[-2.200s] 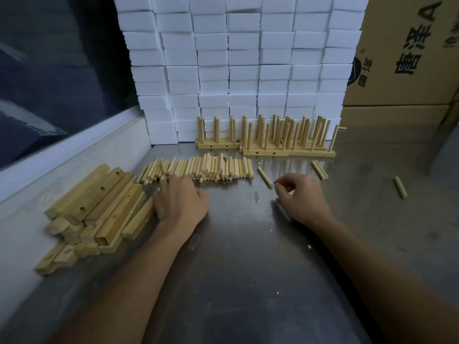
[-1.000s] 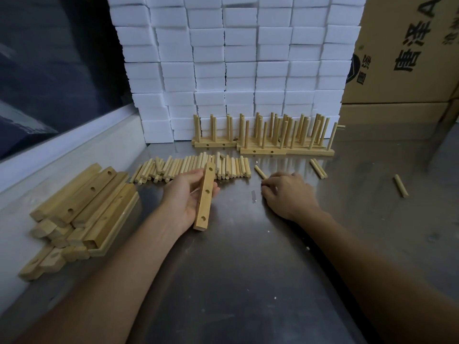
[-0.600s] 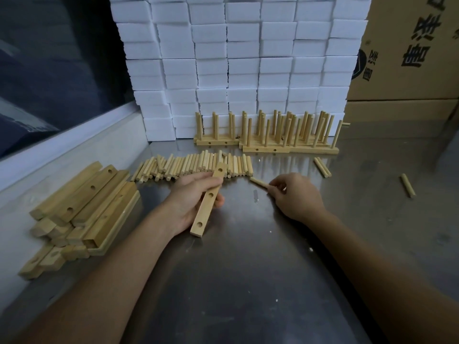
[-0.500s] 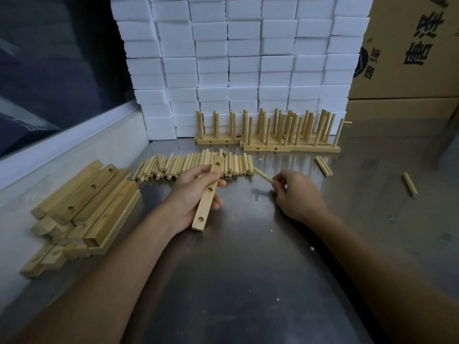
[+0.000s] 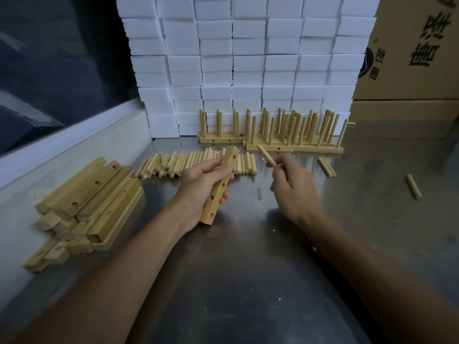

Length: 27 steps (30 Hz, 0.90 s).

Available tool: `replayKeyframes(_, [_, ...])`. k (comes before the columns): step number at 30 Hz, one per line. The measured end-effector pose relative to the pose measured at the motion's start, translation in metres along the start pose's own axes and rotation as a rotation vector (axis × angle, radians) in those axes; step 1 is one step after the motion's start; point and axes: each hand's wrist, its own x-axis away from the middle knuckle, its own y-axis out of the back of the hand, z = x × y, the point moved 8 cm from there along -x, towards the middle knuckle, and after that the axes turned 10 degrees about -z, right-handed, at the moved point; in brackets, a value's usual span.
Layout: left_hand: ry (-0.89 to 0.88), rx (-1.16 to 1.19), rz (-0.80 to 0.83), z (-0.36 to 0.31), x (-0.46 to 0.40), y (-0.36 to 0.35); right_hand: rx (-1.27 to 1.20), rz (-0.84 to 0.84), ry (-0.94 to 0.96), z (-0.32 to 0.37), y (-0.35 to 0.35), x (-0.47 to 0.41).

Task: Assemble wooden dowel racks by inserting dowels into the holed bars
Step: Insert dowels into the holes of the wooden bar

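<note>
While both forearms are stretched over the steel desk [image 5: 248, 281], a bar [image 5: 219, 187] is gripped in the left hand [image 5: 201, 184], the fingers curled round its middle and the thumb laid along its upper part. The bar is held clear of the desk, tilted with its far end raised, and four holes can be seen along its face. A dowel [image 5: 267, 156] is pinched in the right hand [image 5: 291, 184] between thumb and fingertips, its free end pointed up and to the left, near the bar's far end but apart from it. No dowel is yet seated in the held bar.

To the left, a pile of bars [image 5: 84, 202] is stacked near the desk's raised edge. Just beyond the left hand, a row of loose dowels [image 5: 178, 163] is laid side by side on the desk. To the right, two dowels [image 5: 327, 166] are lain together, and a single dowel [image 5: 414, 186] is left well apart further right.

Further back, finished racks [image 5: 273, 135] are stood in a line, their dowels upright in the base bars. Behind them, a wall of white blocks [image 5: 248, 65] is stacked, and cardboard boxes [image 5: 412, 58] with black print are seen at the far right.
</note>
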Motion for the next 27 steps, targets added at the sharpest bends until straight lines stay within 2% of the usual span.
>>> replayKeyframes(5, [-0.004, 0.040, 0.070, 0.002, 0.003, -0.007, 0.049, 0.074, 0.138, 0.018, -0.010, 0.009])
replayKeyframes(9, [-0.007, 0.022, 0.111, 0.003, 0.004, -0.009, 0.096, 0.089, 0.178, 0.021, -0.011, 0.010])
replayKeyframes(17, [-0.106, -0.150, 0.086, -0.001, 0.004, -0.007, 0.140, 0.010, 0.262, 0.026, 0.004, 0.008])
replayKeyframes(24, [-0.137, -0.213, 0.034, -0.002, 0.006, -0.013, 0.350, -0.038, 0.487, 0.045, 0.004, 0.014])
replayKeyframes(27, [-0.135, -0.236, 0.051, -0.004, 0.007, -0.016, 0.409, -0.082, 0.486, 0.049, 0.004, 0.016])
